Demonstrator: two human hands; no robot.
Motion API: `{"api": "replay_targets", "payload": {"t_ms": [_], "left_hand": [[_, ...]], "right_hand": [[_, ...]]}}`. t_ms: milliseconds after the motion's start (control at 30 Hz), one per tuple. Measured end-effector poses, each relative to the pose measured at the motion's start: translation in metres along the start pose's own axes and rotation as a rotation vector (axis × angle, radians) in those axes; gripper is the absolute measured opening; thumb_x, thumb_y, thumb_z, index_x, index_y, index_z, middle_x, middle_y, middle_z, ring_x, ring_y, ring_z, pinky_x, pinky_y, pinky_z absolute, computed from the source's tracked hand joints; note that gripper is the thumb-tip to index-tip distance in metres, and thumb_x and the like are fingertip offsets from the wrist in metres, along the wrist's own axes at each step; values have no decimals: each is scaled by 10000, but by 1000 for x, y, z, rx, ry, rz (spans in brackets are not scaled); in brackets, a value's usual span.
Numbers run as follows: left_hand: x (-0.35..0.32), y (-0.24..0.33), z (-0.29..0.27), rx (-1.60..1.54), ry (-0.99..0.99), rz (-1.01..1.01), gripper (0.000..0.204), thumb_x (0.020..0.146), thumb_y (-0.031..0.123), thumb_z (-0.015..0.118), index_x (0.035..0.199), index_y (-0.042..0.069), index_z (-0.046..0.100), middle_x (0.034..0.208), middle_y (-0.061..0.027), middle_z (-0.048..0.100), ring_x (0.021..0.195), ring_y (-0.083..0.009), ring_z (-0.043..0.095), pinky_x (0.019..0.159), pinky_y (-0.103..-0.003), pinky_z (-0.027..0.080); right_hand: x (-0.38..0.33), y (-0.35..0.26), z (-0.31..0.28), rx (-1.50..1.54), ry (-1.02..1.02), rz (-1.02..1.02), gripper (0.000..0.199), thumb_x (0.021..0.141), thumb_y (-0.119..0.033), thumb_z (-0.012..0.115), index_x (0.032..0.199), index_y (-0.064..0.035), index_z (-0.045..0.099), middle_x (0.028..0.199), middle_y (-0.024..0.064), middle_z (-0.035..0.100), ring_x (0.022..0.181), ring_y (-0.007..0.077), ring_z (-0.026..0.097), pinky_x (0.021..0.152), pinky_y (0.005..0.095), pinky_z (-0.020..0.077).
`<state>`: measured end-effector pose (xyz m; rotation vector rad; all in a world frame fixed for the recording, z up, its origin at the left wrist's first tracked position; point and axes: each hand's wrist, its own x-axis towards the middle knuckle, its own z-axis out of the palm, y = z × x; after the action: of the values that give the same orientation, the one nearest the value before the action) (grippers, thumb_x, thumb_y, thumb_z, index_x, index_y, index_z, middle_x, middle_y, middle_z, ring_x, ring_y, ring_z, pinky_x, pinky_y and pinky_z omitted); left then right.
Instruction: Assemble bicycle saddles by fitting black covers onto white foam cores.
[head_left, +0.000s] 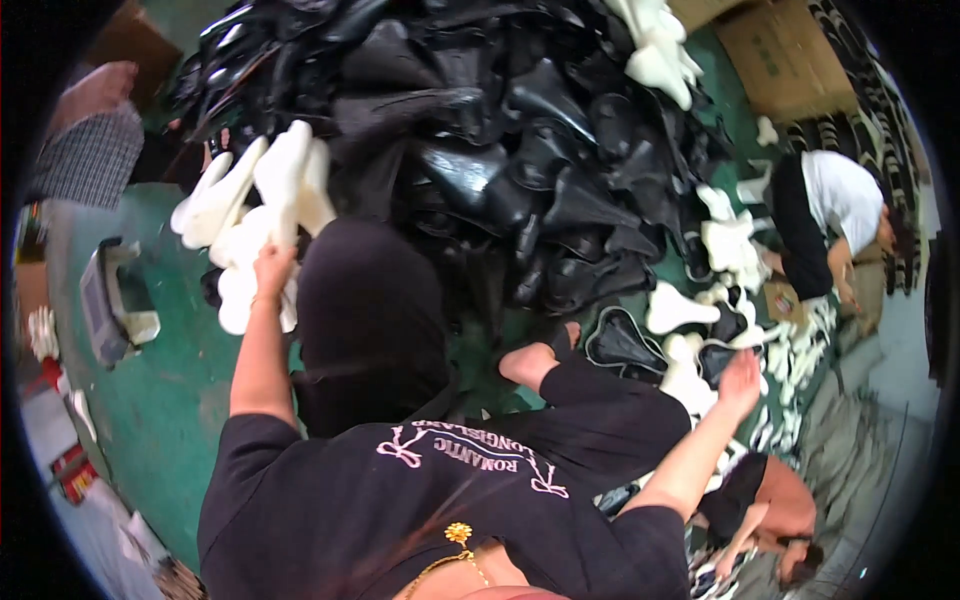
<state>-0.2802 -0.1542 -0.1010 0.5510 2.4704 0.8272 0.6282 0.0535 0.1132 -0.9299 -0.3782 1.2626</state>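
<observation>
Black shirt [400, 500] fills the near part of the view, with a black cloth-covered knee [365, 320] just past it. The left hand [272, 268] is closed on a bunch of white foam pieces [255, 200], lifted up on the left. The right hand [742, 372] is spread open over more white pieces [690, 375] on the right, touching none that I can see. A big black pile [500, 150] sits far ahead, close to both hands. The bunch looks loose, so a piece could slip out and fall. Green floor [160, 400] on the left is the open room; another person [830, 215] sits far right.
</observation>
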Motion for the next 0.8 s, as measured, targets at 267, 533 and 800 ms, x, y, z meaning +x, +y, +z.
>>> {"api": "replay_targets", "payload": {"t_ms": [267, 533, 800], "left_hand": [[-2, 31, -35, -1080, -90, -116, 270, 912, 231, 626, 1091, 34, 580, 992, -86, 618, 993, -230, 607, 816, -414, 526], [93, -20, -53, -1303, -489, -398, 665, 918, 529, 503, 1361, 47, 387, 1176, -153, 602, 1047, -248, 592, 935, -352, 480], [-60, 148, -97, -598, 488, 483, 451, 913, 191, 626, 1255, -17, 419, 1144, -138, 567, 994, -234, 582, 813, -334, 508]], "right_hand": [[0, 310, 255, -1573, -336, -266, 438, 780, -211, 682, 1180, -53, 597, 1022, 159, 659, 993, 354, 623, 887, 433, 505], [11, 374, 324, -2190, -467, -313, 423, 814, -403, 656, 1138, -134, 614, 1164, 147, 509, 1149, 320, 467, 865, 431, 499], [14, 248, 202, -1913, 35, -8, 403, 786, -137, 543, 1164, -2, 506, 1087, 293, 611, 1031, 404, 606, 889, 464, 478]]}}
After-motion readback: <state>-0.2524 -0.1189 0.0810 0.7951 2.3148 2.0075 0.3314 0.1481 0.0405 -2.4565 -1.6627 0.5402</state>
